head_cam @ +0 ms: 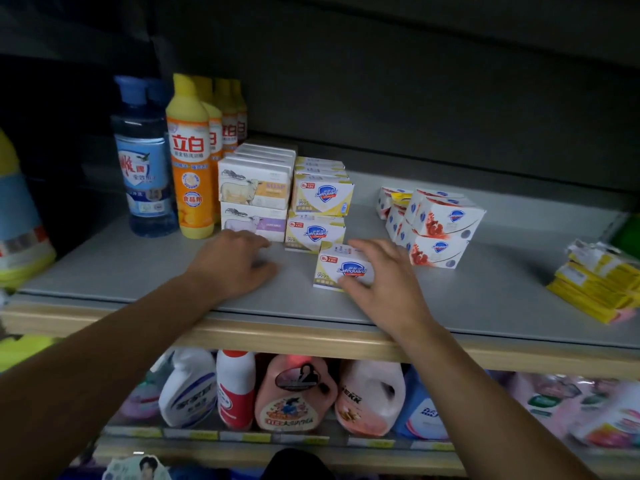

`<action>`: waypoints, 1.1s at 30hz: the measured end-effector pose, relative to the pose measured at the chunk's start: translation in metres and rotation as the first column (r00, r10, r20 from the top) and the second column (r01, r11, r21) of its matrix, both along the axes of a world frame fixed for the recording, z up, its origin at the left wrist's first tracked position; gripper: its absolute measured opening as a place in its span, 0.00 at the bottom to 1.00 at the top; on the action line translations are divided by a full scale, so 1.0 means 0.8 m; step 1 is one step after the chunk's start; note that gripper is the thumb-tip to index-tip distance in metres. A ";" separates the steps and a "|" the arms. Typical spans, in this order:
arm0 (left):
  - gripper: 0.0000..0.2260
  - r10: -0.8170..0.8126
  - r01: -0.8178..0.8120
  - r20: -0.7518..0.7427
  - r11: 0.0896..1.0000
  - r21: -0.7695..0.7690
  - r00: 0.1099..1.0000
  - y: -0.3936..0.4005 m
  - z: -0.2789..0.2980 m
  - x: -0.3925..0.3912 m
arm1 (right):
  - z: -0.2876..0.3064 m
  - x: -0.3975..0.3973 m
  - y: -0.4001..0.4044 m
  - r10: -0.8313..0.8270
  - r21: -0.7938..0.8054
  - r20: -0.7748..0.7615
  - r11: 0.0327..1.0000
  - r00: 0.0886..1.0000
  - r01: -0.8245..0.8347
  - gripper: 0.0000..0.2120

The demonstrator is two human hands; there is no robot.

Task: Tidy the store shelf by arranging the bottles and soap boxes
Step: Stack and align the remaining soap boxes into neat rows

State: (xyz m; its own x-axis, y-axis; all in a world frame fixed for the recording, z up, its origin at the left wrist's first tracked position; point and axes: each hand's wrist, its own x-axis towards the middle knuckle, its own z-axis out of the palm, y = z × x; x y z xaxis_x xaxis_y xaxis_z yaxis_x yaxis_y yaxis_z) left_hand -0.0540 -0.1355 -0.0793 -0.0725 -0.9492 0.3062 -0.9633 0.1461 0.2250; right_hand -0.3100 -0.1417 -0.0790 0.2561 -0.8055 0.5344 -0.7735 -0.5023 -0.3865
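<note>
The right hand [377, 271] pinches a loose white-and-yellow cardboard soap box [341, 265] near the front of the grey shelf [138, 268], thumb on its near face and fingers over its far right edge. The box stands just in front and to the right of the two-high stack of matching yellow soap boxes [320, 209], its long axis running left to right. That stack is its likely home, far and left of the grip. The left hand [232, 265] rests on the shelf, fingers relaxed, holding nothing.
</note>
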 end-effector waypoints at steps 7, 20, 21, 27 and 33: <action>0.35 0.013 -0.020 0.085 0.996 0.086 0.996 -0.007 -0.008 0.000 | 0.038 0.017 -0.033 -0.006 -0.026 -0.083 1.000 0.997 0.004 0.25; 0.31 0.028 -0.029 0.015 0.996 0.086 0.999 -0.020 -0.017 0.005 | 0.070 0.076 -0.128 -0.019 -0.080 -0.194 0.997 0.981 0.003 0.26; 0.30 0.032 -0.033 0.015 0.996 0.083 0.999 -0.021 -0.017 0.005 | 0.068 0.077 -0.128 -0.027 -0.093 -0.192 0.996 0.981 0.009 0.26; 0.30 0.034 -0.035 0.011 0.996 0.086 0.999 -0.025 -0.020 0.005 | 0.069 0.080 -0.124 -0.043 -0.117 -0.196 0.993 0.980 0.021 0.25; 0.29 0.032 -0.032 -0.003 0.996 0.088 0.999 -0.025 -0.021 0.006 | 0.074 0.076 -0.120 -0.031 -0.099 -0.240 0.995 0.970 0.008 0.25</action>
State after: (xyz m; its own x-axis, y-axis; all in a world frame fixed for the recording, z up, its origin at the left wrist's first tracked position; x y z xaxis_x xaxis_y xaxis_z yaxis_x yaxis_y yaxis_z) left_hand -0.0496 -0.1556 -0.0959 -0.0405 -0.9742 0.2220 -0.9663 0.0948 0.2395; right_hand -0.2493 -0.2377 -0.0198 0.3715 -0.7592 0.5344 -0.8477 -0.5121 -0.1382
